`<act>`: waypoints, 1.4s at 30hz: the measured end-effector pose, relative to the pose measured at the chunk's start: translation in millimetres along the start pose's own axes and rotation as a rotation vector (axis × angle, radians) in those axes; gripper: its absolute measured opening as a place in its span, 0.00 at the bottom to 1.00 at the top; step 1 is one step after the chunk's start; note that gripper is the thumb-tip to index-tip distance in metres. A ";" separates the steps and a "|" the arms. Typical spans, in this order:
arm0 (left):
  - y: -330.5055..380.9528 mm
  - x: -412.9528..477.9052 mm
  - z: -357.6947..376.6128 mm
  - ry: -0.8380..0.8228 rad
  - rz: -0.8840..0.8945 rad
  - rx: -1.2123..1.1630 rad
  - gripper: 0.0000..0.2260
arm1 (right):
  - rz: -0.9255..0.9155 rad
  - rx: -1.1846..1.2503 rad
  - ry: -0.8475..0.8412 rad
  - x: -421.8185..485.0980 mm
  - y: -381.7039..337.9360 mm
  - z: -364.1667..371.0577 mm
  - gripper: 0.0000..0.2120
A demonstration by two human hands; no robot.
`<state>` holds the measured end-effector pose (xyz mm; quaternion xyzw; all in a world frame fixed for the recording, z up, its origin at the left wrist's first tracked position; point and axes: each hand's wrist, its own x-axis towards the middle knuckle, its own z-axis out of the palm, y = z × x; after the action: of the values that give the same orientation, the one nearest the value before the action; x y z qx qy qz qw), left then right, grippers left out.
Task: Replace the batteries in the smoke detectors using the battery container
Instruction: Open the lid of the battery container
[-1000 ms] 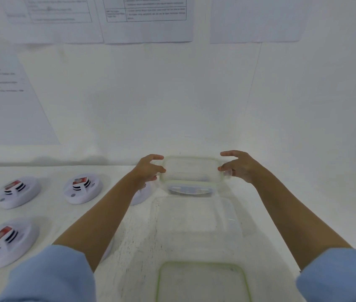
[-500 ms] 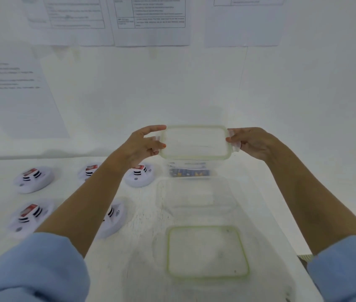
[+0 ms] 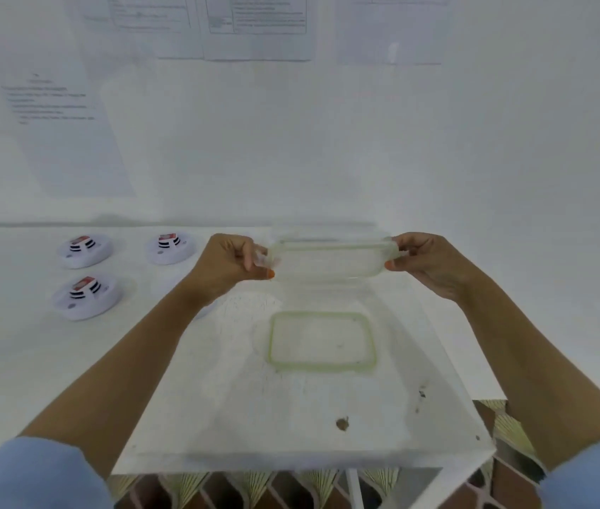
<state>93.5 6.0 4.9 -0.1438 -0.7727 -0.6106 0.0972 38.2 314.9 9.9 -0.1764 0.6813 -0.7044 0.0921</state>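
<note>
I hold a clear rectangular lid point(image 3: 331, 259) with a pale green seal, level above the white table point(image 3: 291, 409). My left hand point(image 3: 234, 262) pinches its left end and my right hand point(image 3: 427, 260) pinches its right end. Just behind the lid I see the faint outline of a clear container point(image 3: 324, 229); its contents are hidden. Three white smoke detectors point(image 3: 85, 250) point(image 3: 170, 247) point(image 3: 87, 297) with red and black labels lie at the left. My left forearm mostly hides another one point(image 3: 207, 311).
A second green-rimmed lid point(image 3: 322, 341) lies flat on the table below my hands. The table's front edge point(image 3: 291, 466) and right corner are close, with patterned floor point(image 3: 507, 427) beyond. Printed sheets point(image 3: 258, 23) hang on the white wall behind.
Both hands have lifted the lid up off the container of batteries. The batteries seen under it half a second ago are out of sight now.
</note>
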 end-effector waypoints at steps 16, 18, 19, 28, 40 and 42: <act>-49.8 -48.2 20.9 -0.185 -0.052 0.655 0.25 | 0.038 -0.583 -0.077 -64.2 77.6 11.0 0.24; -50.3 -49.1 19.7 -0.188 -0.091 0.678 0.24 | 0.098 -0.639 -0.060 -63.7 77.2 12.0 0.24; -49.3 -49.3 19.5 -0.183 -0.114 0.670 0.22 | 0.128 -0.632 -0.029 -62.7 74.0 13.3 0.23; -41.7 -43.1 30.3 -0.329 -0.666 0.377 0.23 | 0.376 -0.608 -0.104 -47.5 57.7 32.0 0.18; -52.5 -25.3 26.8 -0.394 -0.661 0.283 0.28 | 0.363 -0.613 -0.040 -24.0 71.6 34.4 0.23; -53.6 -20.1 25.3 -0.399 -0.648 0.304 0.28 | 0.360 -0.615 -0.036 -18.8 72.6 34.5 0.23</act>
<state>94.7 17.1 -56.7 0.0075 -0.8632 -0.4483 -0.2320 60.3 285.9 -64.1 -0.0853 0.8798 -0.4358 0.1696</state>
